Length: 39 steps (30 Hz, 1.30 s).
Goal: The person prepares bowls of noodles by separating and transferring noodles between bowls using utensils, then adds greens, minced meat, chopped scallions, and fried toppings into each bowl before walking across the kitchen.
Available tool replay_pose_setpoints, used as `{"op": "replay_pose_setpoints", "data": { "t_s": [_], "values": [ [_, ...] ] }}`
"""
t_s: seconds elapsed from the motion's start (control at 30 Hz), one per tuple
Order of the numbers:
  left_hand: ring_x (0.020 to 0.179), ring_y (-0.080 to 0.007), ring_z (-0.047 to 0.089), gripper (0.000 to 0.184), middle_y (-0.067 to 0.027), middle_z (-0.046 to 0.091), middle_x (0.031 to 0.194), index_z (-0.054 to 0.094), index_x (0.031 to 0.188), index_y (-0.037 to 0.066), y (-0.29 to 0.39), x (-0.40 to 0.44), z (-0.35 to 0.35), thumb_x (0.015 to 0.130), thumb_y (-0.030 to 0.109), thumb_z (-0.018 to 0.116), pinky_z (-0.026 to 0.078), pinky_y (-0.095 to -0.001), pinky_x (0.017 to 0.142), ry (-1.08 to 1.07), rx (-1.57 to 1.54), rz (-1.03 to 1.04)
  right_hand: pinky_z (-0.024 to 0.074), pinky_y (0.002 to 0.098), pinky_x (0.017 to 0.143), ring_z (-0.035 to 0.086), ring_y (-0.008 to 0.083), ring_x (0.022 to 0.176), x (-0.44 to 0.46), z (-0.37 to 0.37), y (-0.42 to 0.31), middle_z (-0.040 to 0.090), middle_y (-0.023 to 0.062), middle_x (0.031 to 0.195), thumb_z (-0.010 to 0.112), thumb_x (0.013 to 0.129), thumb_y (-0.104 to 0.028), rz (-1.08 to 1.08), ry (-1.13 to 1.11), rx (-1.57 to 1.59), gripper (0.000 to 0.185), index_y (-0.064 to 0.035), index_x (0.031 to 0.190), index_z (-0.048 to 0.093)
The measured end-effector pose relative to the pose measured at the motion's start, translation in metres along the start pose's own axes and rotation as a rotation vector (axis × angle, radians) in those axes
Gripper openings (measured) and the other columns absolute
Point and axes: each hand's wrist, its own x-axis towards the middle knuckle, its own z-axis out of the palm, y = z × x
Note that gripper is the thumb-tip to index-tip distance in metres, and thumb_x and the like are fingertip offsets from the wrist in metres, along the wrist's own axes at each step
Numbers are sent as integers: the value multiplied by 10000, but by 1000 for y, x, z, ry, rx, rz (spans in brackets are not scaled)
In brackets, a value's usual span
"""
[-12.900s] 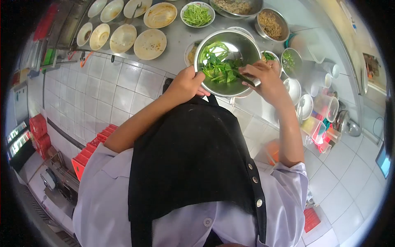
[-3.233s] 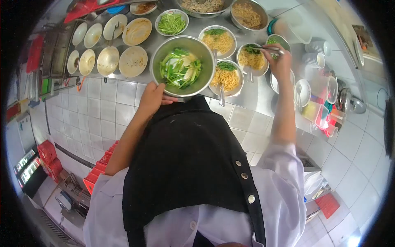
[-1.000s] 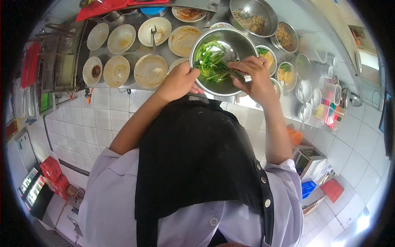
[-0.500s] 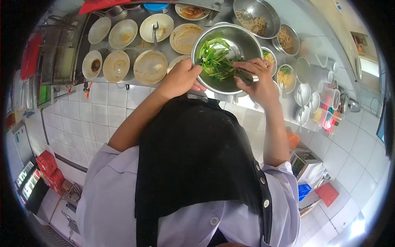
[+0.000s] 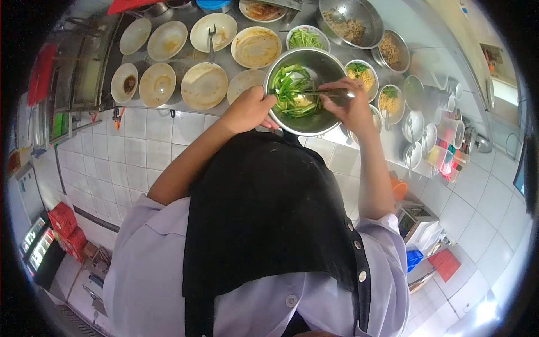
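Left hand [image 5: 251,109]: closed on the rim of the metal bowl [image 5: 323,121], at the bowl's near-left side, thumb up by the edge, fingers tucked under. Bowl is right up against that hand, in front of the top of the black apron [image 5: 269,213].

Right hand [image 5: 347,106]: fingers pinched around a metal utensil [image 5: 350,94], sitting over the bowl's right side. Utensil lies roughly level, pointing left into the bowl. Its tip is at the greens; exact type and whether it grips a piece, can't tell.

Greens [image 5: 293,90]: heaped in the left half of the bowl, so near the left hand's side of the rim but inside it; left of the right hand's fingers. Right half of the bowl shows bare metal.

Around it, on the steel counter [image 5: 190,58]: two rows of used dishes [image 5: 204,85] to the left, fork [image 5: 211,45] resting in one of the far row. Dish of cut green stalks [image 5: 306,38] just beyond the bowl. Farther right, large mixing bowl [image 5: 369,28] with minced food, smaller one [image 5: 389,50] beside it. Two noodle dishes [image 5: 362,73] topped with greens stand right of the right hand.
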Motion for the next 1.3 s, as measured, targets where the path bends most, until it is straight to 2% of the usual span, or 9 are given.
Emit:
{"op": "replay_pose_setpoints", "data": {
  "t_s": [0.1, 0.27, 0.4, 0.6, 0.77, 0.8, 0.9, 0.93, 1.3],
  "values": [
    [801, -260, 798, 395, -213, 744, 1011, 519, 1294, -131, -9, 6, -3, 1082, 195, 446, 661, -299, 650, -2, -12, -26, 522, 344, 949, 714, 173, 965, -10, -11, -3, 794, 99, 1024, 835, 858, -100, 329, 89, 511, 234, -24, 1074, 789],
    [757, -300, 798, 438, -277, 742, 910, 527, 1158, -216, -17, 8, -3, 1081, 213, 484, 667, -328, 617, 73, -114, 24, 536, 301, 881, 703, 134, 945, -18, -17, 11, 792, 82, 1063, 799, 915, -37, 352, 334, 657, 195, 23, 1099, 784],
    [792, -324, 800, 436, -297, 737, 984, 518, 1203, -204, -12, 5, -5, 1086, 214, 481, 672, -329, 639, 150, -169, -13, 530, 307, 871, 693, 118, 932, -20, -24, 20, 791, 75, 1037, 815, 920, -78, 534, 360, 707, 215, 15, 1111, 790],
    [858, -321, 801, 447, -266, 719, 1140, 461, 1327, -137, -17, -8, -36, 1112, 254, 476, 669, -325, 677, 271, -193, -55, 523, 297, 871, 687, 132, 954, -36, -48, 49, 776, 68, 1038, 802, 935, -77, 361, 414, 517, 234, 20, 1146, 773],
    [874, -315, 800, 432, -273, 718, 1144, 459, 1320, -117, -6, -25, -52, 1105, 257, 482, 664, -317, 685, 404, -179, 2, 576, 355, 836, 745, 173, 921, -35, -27, 87, 807, 106, 1055, 847, 857, -83, 205, 224, 288, 241, 25, 1061, 778],
    [876, -313, 800, 433, -274, 718, 1143, 458, 1319, -117, -1, -29, -52, 1103, 258, 482, 662, -315, 686, 424, -179, 1, 551, 390, 877, 745, 219, 924, -31, -24, 80, 795, 114, 1017, 854, 821, -111, 263, 177, 268, 258, -21, 1054, 789],
    [881, -308, 799, 442, -278, 721, 1135, 458, 1314, -117, 3, -31, -53, 1096, 266, 478, 658, -309, 695, 451, -168, 39, 473, 408, 972, 707, 267, 950, -25, 4, 103, 761, 110, 949, 852, 810, -163, -20, 67, -114, 271, -75, 1062, 803],
    [882, -306, 799, 445, -279, 722, 1131, 459, 1313, -118, 2, -32, -53, 1094, 270, 477, 656, -307, 700, 453, -163, 56, 384, 422, 1046, 667, 296, 977, -25, 14, 107, 728, 111, 913, 851, 810, -214, -19, 68, -103, 281, -122, 1073, 813],
    [883, -313, 798, 413, -282, 721, 1089, 503, 1217, -130, 1, -40, -42, 1089, 262, 480, 655, -311, 710, 460, -211, 83, 372, 416, 1049, 663, 250, 1009, -32, 23, 81, 761, 89, 995, 872, 783, -215, 35, 87, -35, 349, -143, 1120, 815]
  ]
}}
